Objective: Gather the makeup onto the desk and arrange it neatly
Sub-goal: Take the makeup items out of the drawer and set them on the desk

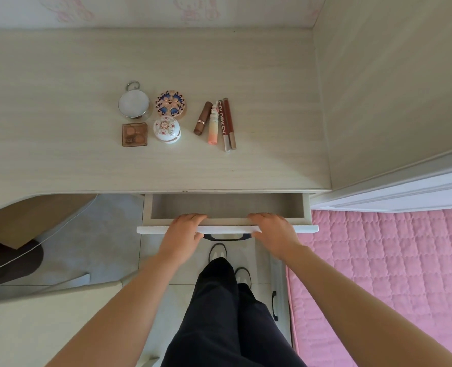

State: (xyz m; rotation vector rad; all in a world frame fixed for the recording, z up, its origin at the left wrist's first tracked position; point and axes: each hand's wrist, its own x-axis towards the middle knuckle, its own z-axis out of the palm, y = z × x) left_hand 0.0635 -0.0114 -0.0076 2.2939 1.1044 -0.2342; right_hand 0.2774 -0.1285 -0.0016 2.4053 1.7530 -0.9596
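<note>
On the pale wooden desk (60,160) the makeup lies in two groups. At the left are a round white-lidded jar (134,104), an ornate blue-and-gold compact (170,103), a brown eyeshadow palette (134,134) and a white flowered compact (167,129). To their right, side by side, lie a brown lipstick (202,118), a peach tube (213,123) and two red lip pencils (227,125). Below the desk edge a drawer (305,207) stands partly open, with nothing visible inside. My left hand (183,234) and my right hand (274,234) both rest over its white front panel (227,229), fingers curled over the top edge.
A tall cabinet side (392,88) walls off the desk on the right. A pink quilted bed (392,274) lies at the lower right. A pale stool or chair seat (47,319) is at the lower left. My dark trousers and shoes are below the drawer.
</note>
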